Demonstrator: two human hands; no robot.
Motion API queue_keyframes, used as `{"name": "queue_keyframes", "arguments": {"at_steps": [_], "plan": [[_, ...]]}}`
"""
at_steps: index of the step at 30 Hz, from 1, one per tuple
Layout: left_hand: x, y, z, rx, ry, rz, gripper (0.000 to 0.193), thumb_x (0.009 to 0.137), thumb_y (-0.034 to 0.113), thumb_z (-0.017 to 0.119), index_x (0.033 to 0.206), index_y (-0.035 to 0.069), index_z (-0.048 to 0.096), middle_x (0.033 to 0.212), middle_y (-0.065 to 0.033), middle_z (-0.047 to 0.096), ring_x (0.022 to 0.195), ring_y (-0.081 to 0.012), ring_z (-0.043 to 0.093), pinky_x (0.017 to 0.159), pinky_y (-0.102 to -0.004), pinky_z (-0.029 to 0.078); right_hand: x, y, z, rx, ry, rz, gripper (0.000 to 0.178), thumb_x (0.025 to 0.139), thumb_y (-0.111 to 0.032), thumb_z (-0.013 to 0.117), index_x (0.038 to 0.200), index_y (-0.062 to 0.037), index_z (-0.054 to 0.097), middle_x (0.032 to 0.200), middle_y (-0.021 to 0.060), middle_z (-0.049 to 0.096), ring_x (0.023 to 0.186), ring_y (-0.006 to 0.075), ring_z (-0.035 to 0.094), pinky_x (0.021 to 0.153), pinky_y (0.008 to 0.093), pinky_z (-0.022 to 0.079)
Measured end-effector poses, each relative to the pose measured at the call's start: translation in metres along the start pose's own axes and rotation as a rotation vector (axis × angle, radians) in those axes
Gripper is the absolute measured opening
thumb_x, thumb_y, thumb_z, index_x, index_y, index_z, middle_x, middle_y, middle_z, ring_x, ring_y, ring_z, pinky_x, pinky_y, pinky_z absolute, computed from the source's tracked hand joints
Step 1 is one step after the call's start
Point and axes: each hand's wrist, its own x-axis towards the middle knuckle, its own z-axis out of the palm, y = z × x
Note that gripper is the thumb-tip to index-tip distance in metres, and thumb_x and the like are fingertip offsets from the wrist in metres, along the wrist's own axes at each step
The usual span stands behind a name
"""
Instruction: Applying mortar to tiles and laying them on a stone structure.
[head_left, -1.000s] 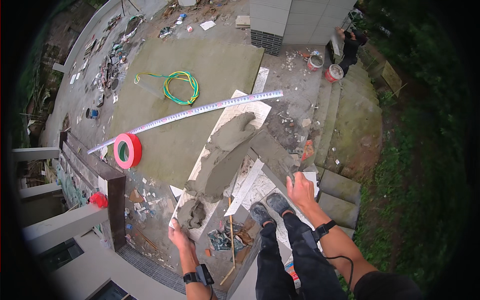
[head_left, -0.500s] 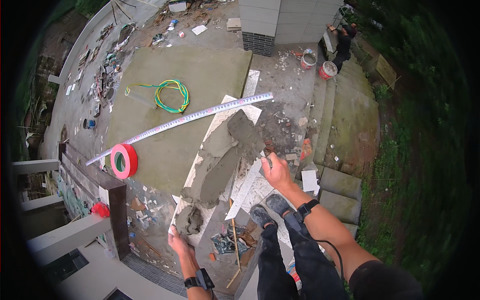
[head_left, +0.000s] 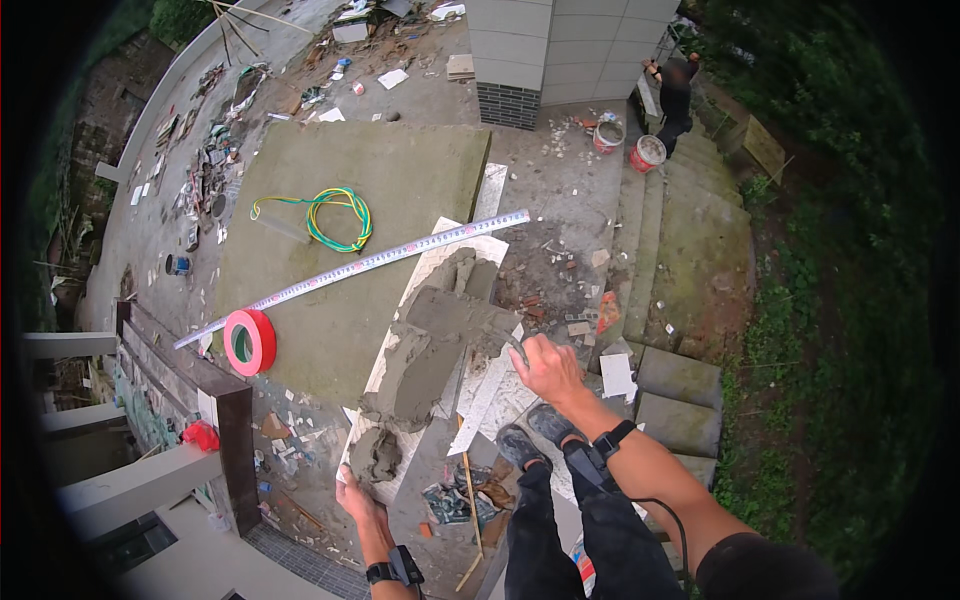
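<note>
A long white tile [head_left: 490, 249] with a patterned back lies before me, thickly spread with wet grey mortar [head_left: 408, 372]. My right hand [head_left: 552, 370] is closed around the handle of a mortar-coated trowel [head_left: 462, 314]. Its blade lies across the mortar near the tile's far part, pointing left. At the tile's near end, my left hand [head_left: 362, 503] grips the edge beside a separate lump of mortar [head_left: 377, 455]. The fingers under that edge are hidden.
A mossy slab [head_left: 300, 345] bears a coil of green-yellow wire [head_left: 340, 220], a long measuring strip [head_left: 350, 270] and a red tape roll [head_left: 250, 342]. Rubble litters the ground. To the right, steps [head_left: 680, 370] descend past two buckets [head_left: 648, 153] and another person [head_left: 676, 100].
The trowel has come back from the tile's far end toward me, its blade turning to point left. Mortar at the far end is now ridged. My left hand keeps its grip.
</note>
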Motion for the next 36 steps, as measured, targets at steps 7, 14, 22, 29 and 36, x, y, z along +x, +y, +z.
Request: {"name": "queue_keyframes", "arguments": {"at_steps": [7, 14, 22, 29, 36], "plan": [[-0.001, -0.002, 0.004, 0.018, 0.027, 0.037, 0.043, 0.110, 0.030, 0.055, 0.130, -0.006, 0.061, 0.119, -0.0141, 0.070, 0.104, -0.0261, 0.069, 0.093, -0.0410, 0.056, -0.021, 0.046, -0.040, -0.043, -0.080, 0.321, 0.032, 0.095, -0.029, 0.073, 0.090, -0.0006, 0.059, 0.083, 0.0222, 0.071, 0.076, 0.0449, 0.070, 0.064, 0.0534, 0.055], [0.006, -0.015, -0.011, 0.038, 0.054, 0.105, 0.041, 0.108, 0.030, 0.060, 0.127, -0.005, 0.063, 0.115, -0.0116, 0.070, 0.101, -0.0220, 0.068, 0.089, -0.0386, 0.055, 0.066, 0.048, -0.113, 0.452, -0.148, 0.465, 0.024, 0.090, -0.003, 0.069, 0.112, 0.0028, 0.063, 0.095, 0.0151, 0.073, 0.080, 0.0254, 0.074, 0.074, 0.0372, 0.058], [0.007, -0.019, -0.010, 0.021, 0.098, 0.079, 0.039, 0.107, 0.032, 0.062, 0.126, -0.003, 0.064, 0.115, -0.0096, 0.070, 0.101, -0.0207, 0.068, 0.090, -0.0380, 0.054, 0.222, 0.060, -0.071, 0.936, -0.370, 0.534, 0.034, 0.089, 0.013, 0.062, 0.122, 0.0077, 0.055, 0.116, 0.0170, 0.066, 0.104, 0.0280, 0.075, 0.078, 0.0335, 0.064], [-0.002, -0.012, -0.002, 0.031, 0.135, 0.046, 0.035, 0.107, 0.028, 0.061, 0.124, -0.003, 0.066, 0.116, -0.0086, 0.071, 0.101, -0.0184, 0.066, 0.092, -0.0358, 0.052, 0.301, 0.023, -0.061, 0.892, -0.264, 0.415, 0.021, 0.087, 0.009, 0.068, 0.105, 0.0054, 0.060, 0.107, 0.0157, 0.072, 0.093, 0.0229, 0.075, 0.080, 0.0338, 0.064], [-0.002, -0.014, -0.006, 0.029, 0.222, 0.047, 0.034, 0.106, 0.027, 0.065, 0.120, -0.004, 0.068, 0.111, -0.0073, 0.073, 0.096, -0.0147, 0.065, 0.088, -0.0320, 0.051, 0.314, 0.009, -0.038, 0.610, -0.337, 0.316, 0.016, 0.086, 0.000, 0.074, 0.099, 0.0016, 0.066, 0.088, 0.0068, 0.071, 0.073, 0.0124, 0.067, 0.063, 0.0284, 0.050]]}}
